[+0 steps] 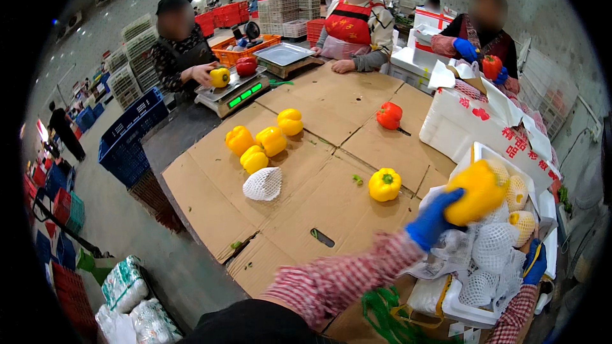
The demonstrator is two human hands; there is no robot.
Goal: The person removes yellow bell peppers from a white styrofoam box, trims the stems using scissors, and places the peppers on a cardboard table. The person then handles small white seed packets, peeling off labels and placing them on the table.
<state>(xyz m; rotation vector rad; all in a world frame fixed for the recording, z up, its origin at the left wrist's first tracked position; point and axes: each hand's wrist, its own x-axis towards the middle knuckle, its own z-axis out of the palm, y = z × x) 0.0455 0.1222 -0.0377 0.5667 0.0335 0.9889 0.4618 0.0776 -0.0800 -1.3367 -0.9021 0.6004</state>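
Cardboard-covered counter [306,191], presumably lined for cushioning. White foam box [462,308], its foam nets [494,242] likely guarding against bruising. Your left hand [435,220] grasps a yellow pepper [479,192] over the box; whether your right hand [536,261], near its right edge, grasps anything cannot be told.

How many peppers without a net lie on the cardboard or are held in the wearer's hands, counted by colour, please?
Yellow peppers lying on the cardboard: 5
Yellow pepper held in the left hand, blurred: 1
Red pepper lying on the cardboard: 1
Total: 7 (6 yellow, 1 red)
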